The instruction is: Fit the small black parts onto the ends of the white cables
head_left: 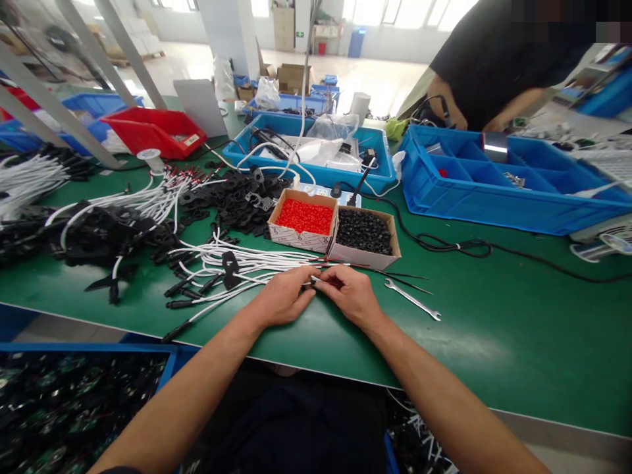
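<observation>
My left hand (289,294) and my right hand (349,294) meet at the wire end of a white cable (217,304). Left fingers pinch the cable near its end; the right fingers are closed at the tip, where a small dark piece shows, too hidden to name. Red and black wires peek out by the right hand. To the left lies a bundle of white cables (257,258) with black connectors (180,304). Just beyond my hands stand a carton of small red parts (305,217) and a carton of small black parts (364,230). An open-end wrench (413,299) lies to the right.
Black flat parts (247,197) and more white cables (148,204) heap up at left. Behind are a red bin (155,128), a blue tray (316,170) and a divided blue bin (494,207). A black cord (444,243) crosses the green table (494,329). A co-worker (494,59) stands opposite.
</observation>
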The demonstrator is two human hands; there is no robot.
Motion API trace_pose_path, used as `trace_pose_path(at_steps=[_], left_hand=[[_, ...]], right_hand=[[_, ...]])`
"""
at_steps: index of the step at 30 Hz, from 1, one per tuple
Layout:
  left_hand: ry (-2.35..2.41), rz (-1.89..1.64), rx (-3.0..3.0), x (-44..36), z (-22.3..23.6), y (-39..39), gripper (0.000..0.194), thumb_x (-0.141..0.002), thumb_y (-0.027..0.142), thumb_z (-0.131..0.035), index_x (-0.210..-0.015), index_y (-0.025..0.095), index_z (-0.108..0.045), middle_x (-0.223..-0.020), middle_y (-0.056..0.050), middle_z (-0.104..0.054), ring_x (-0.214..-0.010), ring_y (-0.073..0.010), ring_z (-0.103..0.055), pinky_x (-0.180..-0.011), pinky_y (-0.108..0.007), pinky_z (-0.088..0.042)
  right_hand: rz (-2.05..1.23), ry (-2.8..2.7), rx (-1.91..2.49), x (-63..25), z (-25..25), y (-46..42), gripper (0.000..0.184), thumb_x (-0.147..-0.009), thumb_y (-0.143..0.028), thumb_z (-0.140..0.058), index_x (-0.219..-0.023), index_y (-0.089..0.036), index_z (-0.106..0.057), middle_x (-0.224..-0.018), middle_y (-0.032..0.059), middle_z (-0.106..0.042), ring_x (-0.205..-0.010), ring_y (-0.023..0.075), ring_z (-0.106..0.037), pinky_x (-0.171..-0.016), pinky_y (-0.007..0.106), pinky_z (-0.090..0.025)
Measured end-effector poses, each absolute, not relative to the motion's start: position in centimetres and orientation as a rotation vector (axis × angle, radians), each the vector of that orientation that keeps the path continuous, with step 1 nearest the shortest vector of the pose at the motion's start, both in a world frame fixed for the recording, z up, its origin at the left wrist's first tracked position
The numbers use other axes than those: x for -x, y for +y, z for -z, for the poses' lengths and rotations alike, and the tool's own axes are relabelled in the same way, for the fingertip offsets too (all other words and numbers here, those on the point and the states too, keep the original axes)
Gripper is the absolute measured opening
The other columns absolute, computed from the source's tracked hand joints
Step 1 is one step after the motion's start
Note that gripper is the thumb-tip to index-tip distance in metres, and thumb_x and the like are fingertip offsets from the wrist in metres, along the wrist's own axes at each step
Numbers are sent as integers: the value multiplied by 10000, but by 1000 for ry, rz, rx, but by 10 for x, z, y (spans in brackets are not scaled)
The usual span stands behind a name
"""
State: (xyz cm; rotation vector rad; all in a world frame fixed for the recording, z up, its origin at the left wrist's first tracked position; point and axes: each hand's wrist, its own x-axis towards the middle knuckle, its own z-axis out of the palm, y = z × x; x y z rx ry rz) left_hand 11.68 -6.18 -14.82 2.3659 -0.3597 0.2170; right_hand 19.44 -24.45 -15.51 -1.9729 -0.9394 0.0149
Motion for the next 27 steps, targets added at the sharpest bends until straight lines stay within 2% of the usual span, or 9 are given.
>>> trace_pose_path(at_steps=[3,7,9,15,18,21,24,27], left_hand=[[-401,-269,-2409,-119,146,-62,353,-948,278,-485,-1288,191,-519,-1251,-79,-602,-1145,-204,-562,-990,-337,-424],[-312,-329,-2425,-122,147,-56,256,-977,311,-447,-1078,190,-650,-984,-58,-653,-947,-176,-599,-871,-309,-452],[-283,-371,-2421,-122,148,-54,239,-971,290,-453,-1027,180,-659,-945,-58,-637,-920,-169,-589,-846,-295,-453],[-336,-425,-2589,-121,148,-54,257,-980,259,-413,-1050,200,-653,-947,-65,-609,-924,-172,-576,-810,-280,-448],[-284,-440,-2630,-121,147,-55,278,-990,269,-387,-1075,203,-643,-933,-62,-604,-910,-170,-576,-789,-276,-442],[-268,-440,-2664,-121,148,-57,284,-992,310,-390,-1069,217,-647,-916,-52,-600,-875,-166,-574,-757,-279,-430],[-344,-443,-2694,-123,153,-57,294,-985,393,-419,-1061,264,-672,-839,-34,-586,-782,-151,-558,-681,-278,-398],[-423,-462,-2697,-124,156,-55,305,-980,433,-427,-1072,288,-679,-780,-23,-564,-760,-149,-545,-659,-283,-374]], right_hand=[[45,-994,2005,-197,150,-246,101,-866,-275,-668,-807,-194,-655,-794,26,-656,-736,163,-590,-693,283,-445],[58,-1064,1948,-202,141,-252,89,-903,-227,-617,-940,-211,-696,-902,36,-675,-853,175,-616,-801,300,-468],[45,-1101,1957,-204,138,-255,145,-917,-191,-583,-992,-223,-703,-937,42,-671,-897,179,-616,-829,307,-473],[122,-1193,2251,-203,131,-256,189,-954,-227,-528,-956,-221,-717,-847,57,-647,-807,183,-610,-735,299,-469],[120,-1192,2292,-208,115,-253,137,-932,-257,-578,-973,-220,-703,-921,44,-679,-842,185,-633,-769,301,-475],[254,-1180,2286,-225,89,-239,198,-913,-348,-610,-1034,-216,-695,-1028,61,-682,-919,206,-637,-801,313,-475],[396,-1251,2448,-255,67,-207,223,-932,-313,-558,-1063,-201,-698,-1068,90,-673,-995,235,-616,-810,323,-462],[242,-1494,2717,-286,60,-167,233,-890,-326,-595,-1017,-174,-717,-1016,122,-685,-971,258,-625,-750,312,-456]])
